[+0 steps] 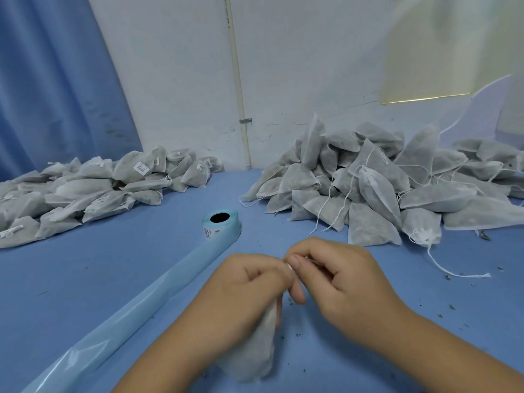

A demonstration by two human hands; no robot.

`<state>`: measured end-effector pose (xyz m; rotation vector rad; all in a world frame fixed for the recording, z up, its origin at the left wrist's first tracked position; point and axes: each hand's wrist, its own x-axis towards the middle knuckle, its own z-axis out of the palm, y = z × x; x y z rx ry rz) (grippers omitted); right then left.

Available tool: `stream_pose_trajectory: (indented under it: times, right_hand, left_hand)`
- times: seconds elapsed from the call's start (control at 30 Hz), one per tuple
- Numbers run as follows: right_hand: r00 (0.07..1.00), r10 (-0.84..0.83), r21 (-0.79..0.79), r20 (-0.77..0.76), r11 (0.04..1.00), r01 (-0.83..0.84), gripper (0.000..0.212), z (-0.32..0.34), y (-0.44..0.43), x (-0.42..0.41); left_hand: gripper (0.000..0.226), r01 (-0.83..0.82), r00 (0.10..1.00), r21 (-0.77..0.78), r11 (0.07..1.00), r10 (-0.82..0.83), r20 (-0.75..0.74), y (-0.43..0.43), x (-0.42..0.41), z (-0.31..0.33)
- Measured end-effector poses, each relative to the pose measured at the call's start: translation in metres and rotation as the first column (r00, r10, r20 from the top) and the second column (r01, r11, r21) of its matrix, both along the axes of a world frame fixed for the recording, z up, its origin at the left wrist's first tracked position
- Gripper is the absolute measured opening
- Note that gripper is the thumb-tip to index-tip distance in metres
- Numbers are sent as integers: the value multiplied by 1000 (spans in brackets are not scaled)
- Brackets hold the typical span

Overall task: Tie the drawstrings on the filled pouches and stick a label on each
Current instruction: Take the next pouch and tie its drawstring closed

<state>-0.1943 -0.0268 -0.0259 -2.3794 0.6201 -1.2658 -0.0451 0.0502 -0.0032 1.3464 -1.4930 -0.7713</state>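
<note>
A filled white fabric pouch (255,347) hangs low in the middle, above the blue table (136,268). My left hand (241,293) grips its gathered neck. Pressed against the left fingers, my right hand (337,276) pinches the top of the pouch with thumb and forefinger; the drawstring there is hidden by the fingers. A light blue label roll (220,224) stands just beyond my hands, its backing strip (136,304) trailing toward the near left. Labelled pouches (85,191) lie heaped at the left. Unlabelled pouches (397,182) with loose strings are piled at the right.
A blue curtain (56,80) hangs at the back left and a white wall with a thin pipe (238,80) runs behind the table. Small dark crumbs (453,307) are scattered on the cloth near my right hand. A loose white string (453,272) trails from the right pile.
</note>
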Motion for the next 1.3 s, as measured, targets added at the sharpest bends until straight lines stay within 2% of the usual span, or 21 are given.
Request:
stream_pose_trajectory:
  times: [0.03, 0.07, 0.13, 0.17, 0.27, 0.37, 0.43, 0.5, 0.57, 0.6, 0.73, 0.8, 0.9, 1.03, 1.2, 1.3]
  right_hand:
    - [1000, 16, 29, -6, 999, -15, 15, 0, 0, 0]
    - [1000, 13, 34, -15, 999, -13, 16, -1, 0, 0]
    - [998, -43, -25, -43, 999, 42, 16, -1, -1, 0]
    - [995, -78, -64, -59, 995, 74, 16, 0, -1, 0]
    - [984, -172, -152, -54, 975, 162, 13, 3, -5, -2]
    - [969, -246, -230, 31, 941, 247, 22, 9, -7, -5]
    - [979, -182, -227, 96, 953, 200, 24, 13, 0, -5]
    - [988, -39, -144, 151, 988, 60, 16, 14, 11, -3]
    - [981, 76, 13, 180, 997, -80, 6, 12, 20, 2]
    - [976, 102, 105, 191, 987, -123, 10, 11, 23, 5]
    - [962, 130, 461, 238, 857, -230, 22, 11, 24, 10]
    - [958, 133, 560, 255, 787, -258, 20, 13, 22, 10]
    - [959, 147, 620, 241, 737, -268, 19, 16, 20, 8]
    - [969, 177, 652, 175, 717, -248, 26, 17, 20, 8]
    - [960, 245, 668, 137, 693, -272, 32, 19, 16, 4]
    - [952, 285, 662, 115, 692, -287, 18, 19, 15, 4]
  left_hand:
    - [25, 60, 984, 49, 997, -51, -172, 0, 0, 2]
    - [26, 139, 929, 81, 987, -101, -355, 1, 0, 4]
    - [23, 300, 746, 80, 950, -182, -640, 1, 2, 6]
    - [20, 361, 663, 67, 930, -206, -720, 0, 3, 6]
    - [16, 457, 511, 30, 889, -235, -827, -2, 7, 6]
    - [13, 442, 471, 54, 895, -180, -863, -5, 9, 5]
    - [14, 416, 463, 75, 906, -140, -875, -7, 8, 3]
    - [18, 389, 473, 100, 916, -106, -874, -8, 7, 2]
    - [20, 380, 502, 122, 917, -94, -859, -8, 6, 1]
    - [21, 380, 526, 129, 916, -100, -845, -8, 5, 0]
    - [16, 340, 674, 150, 928, -130, -728, -9, 6, -1]
    - [19, 336, 724, 148, 930, -154, -673, -8, 9, -1]
    - [24, 331, 779, 147, 932, -182, -600, -6, 10, -1]
    - [29, 230, 879, 156, 960, -137, -456, -4, 9, -2]
    - [26, 212, 937, 228, 950, -131, -324, 0, 15, 6]
    - [20, 173, 953, 285, 943, -87, -290, 1, 17, 10]
